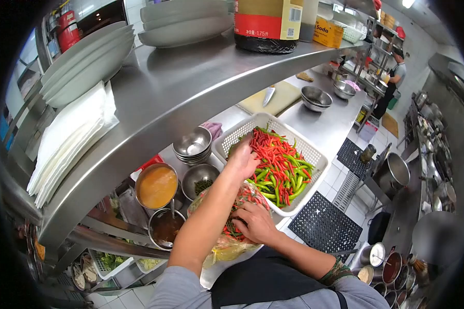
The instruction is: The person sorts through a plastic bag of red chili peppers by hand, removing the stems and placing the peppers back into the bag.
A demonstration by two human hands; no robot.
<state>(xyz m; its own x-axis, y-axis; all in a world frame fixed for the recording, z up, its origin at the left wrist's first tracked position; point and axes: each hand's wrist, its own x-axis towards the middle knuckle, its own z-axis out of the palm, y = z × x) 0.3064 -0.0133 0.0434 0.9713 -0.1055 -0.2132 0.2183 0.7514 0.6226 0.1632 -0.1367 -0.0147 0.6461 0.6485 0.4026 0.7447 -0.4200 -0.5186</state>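
Observation:
My left hand (244, 158) reaches over the near left side of a white perforated basket (317, 183), its fingers curled against the chillies. What they grip, if anything, is hidden. Inside the basket, red chillies (278, 157) lie on and among green chillies (299, 190). In front of my body is a clear plastic bag (219, 252) of thin red chillies (252, 193), some with green stems. My right hand (257, 222) rests at the bag's mouth, fingers apart and slightly bent on the chillies.
A steel shelf (191, 87) crosses above the counter, bearing plates (87, 64) and a large jar (268, 20). Left of the bag stand an orange liquid pot (157, 186), a brown sauce pot (166, 226) and steel bowls (192, 144). A knife (268, 96) lies on a cutting board (283, 98). Another person (397, 77) stands far right.

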